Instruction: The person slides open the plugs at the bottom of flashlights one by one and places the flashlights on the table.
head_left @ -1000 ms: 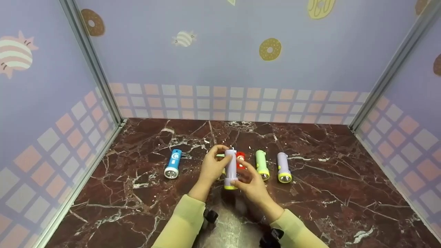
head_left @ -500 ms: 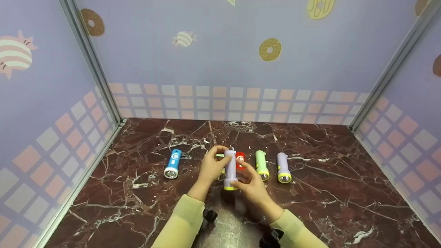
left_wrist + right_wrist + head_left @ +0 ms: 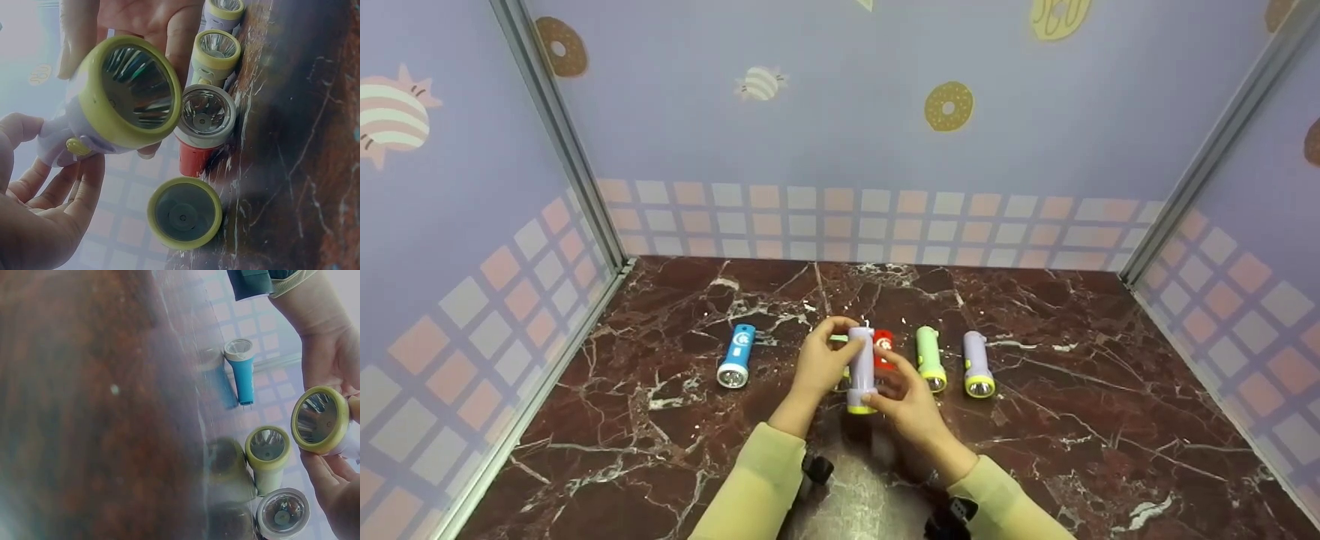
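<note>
A purple flashlight (image 3: 861, 375) with a yellow rim stands out in front of the others, tail up and lens end toward the person. My left hand (image 3: 821, 361) grips its tail end between thumb and fingers. Lower down, my right hand (image 3: 913, 409) pinches it near the head, with the thumb close above the yellow rim. The left wrist view looks into its reflector (image 3: 138, 87) and shows a yellow switch (image 3: 77, 147) on its side. Just behind it are a red flashlight (image 3: 883, 346) and a green flashlight (image 3: 268, 455), mostly hidden in the head view.
To the left lies a blue flashlight (image 3: 739, 356) with a white rim. A light green flashlight (image 3: 930, 360) and a second purple flashlight (image 3: 978, 365) lie to the right. Dark red marbled tabletop (image 3: 1072, 450) runs to patterned panels (image 3: 840, 150) at back and sides.
</note>
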### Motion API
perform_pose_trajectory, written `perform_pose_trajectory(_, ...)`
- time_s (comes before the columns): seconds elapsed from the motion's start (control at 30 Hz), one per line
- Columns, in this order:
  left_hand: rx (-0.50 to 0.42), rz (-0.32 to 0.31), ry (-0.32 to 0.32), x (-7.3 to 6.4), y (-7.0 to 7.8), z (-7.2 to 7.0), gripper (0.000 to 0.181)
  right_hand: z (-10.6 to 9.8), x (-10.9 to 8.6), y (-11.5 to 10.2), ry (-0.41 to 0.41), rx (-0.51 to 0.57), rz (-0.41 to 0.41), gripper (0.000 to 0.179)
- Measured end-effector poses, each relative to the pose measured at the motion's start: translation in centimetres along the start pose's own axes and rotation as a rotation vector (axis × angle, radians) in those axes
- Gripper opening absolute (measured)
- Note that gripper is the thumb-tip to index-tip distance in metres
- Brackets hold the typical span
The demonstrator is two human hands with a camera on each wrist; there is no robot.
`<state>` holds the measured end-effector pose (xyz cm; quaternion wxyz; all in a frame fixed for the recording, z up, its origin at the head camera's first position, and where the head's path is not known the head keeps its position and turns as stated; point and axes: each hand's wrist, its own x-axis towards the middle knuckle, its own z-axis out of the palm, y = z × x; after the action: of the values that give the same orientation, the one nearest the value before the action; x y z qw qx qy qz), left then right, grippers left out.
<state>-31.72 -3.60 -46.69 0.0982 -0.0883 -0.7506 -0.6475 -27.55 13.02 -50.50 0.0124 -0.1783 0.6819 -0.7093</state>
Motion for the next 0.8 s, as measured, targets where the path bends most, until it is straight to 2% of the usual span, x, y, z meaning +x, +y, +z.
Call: perform_pose_trajectory(0.8,0.02,0.002,0.009,-0.02,0.01,0.06,0.027,0.03,-0.05,-0.13,-0.002,-0.002,0.014,0.075)
